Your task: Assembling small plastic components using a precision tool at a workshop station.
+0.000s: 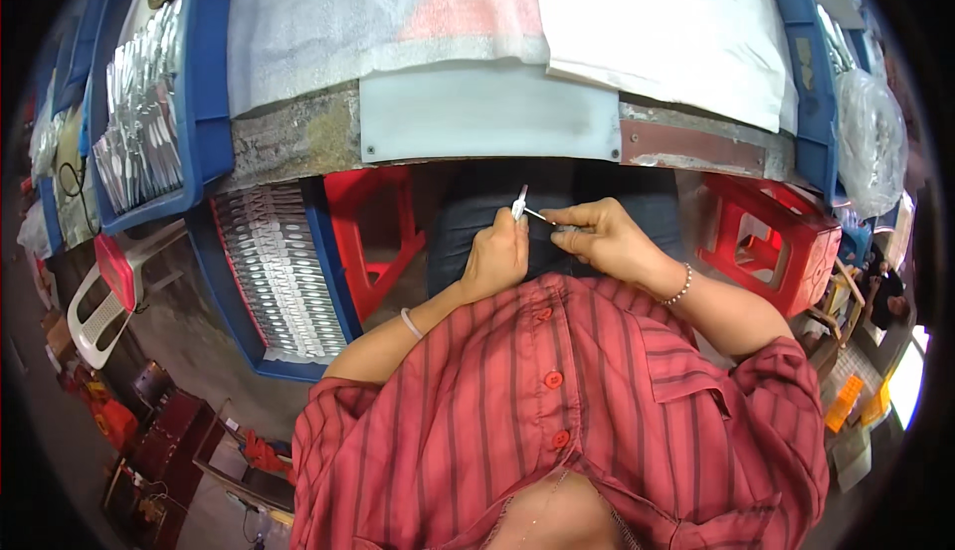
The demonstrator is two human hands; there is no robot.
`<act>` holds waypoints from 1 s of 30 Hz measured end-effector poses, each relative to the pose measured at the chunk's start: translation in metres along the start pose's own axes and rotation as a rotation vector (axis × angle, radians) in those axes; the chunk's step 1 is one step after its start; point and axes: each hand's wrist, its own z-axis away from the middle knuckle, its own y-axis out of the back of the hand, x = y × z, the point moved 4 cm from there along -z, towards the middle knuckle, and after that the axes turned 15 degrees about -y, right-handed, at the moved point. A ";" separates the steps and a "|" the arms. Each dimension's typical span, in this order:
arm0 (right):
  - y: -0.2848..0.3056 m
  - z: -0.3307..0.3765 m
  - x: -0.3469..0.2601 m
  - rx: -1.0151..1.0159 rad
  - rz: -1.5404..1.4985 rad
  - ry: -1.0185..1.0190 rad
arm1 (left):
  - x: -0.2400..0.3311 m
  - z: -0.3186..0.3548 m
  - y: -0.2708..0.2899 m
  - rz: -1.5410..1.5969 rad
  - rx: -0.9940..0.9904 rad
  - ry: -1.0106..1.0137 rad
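My left hand (497,254) is closed around a small, shiny metal piece (519,202) that sticks up from between thumb and fingers. Its exact kind is too small to make out. My right hand (607,240) pinches a thin metal rod (540,217), whose tip meets the metal piece or lies right beside it. Both hands are over my lap, just in front of the workbench's near edge. A pale metal plate (487,112) is screwed to that edge.
White and pink cloth (388,13) covers the bench. On the left, a blue crate (211,83) holds upright metal pieces; a lower blue crate (333,272) holds packed rows of them. Red stools (383,242) stand either side of my legs. A clear plastic bag (871,142) hangs at right.
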 end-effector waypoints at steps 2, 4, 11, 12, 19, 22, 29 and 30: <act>0.004 0.011 -0.011 0.022 0.077 0.060 | 0.000 0.001 -0.001 -0.020 -0.024 0.032; 0.002 0.027 -0.019 0.223 0.384 0.464 | 0.003 0.002 -0.001 0.104 0.123 -0.070; -0.010 0.069 -0.019 0.403 0.801 0.708 | 0.011 0.012 0.003 0.534 0.098 0.305; -0.010 0.067 -0.020 0.406 0.793 0.725 | 0.010 0.012 0.002 0.534 0.097 0.305; -0.012 0.061 -0.019 0.420 0.800 0.756 | 0.006 0.013 0.002 0.457 0.072 0.319; -0.011 0.061 -0.023 0.426 0.787 0.773 | 0.006 0.013 0.002 0.405 0.077 0.279; 0.002 0.033 -0.015 0.230 0.285 0.396 | 0.016 0.005 0.004 0.122 0.061 0.080; -0.010 0.046 -0.022 0.398 0.801 0.593 | 0.014 0.004 0.003 0.124 0.058 0.080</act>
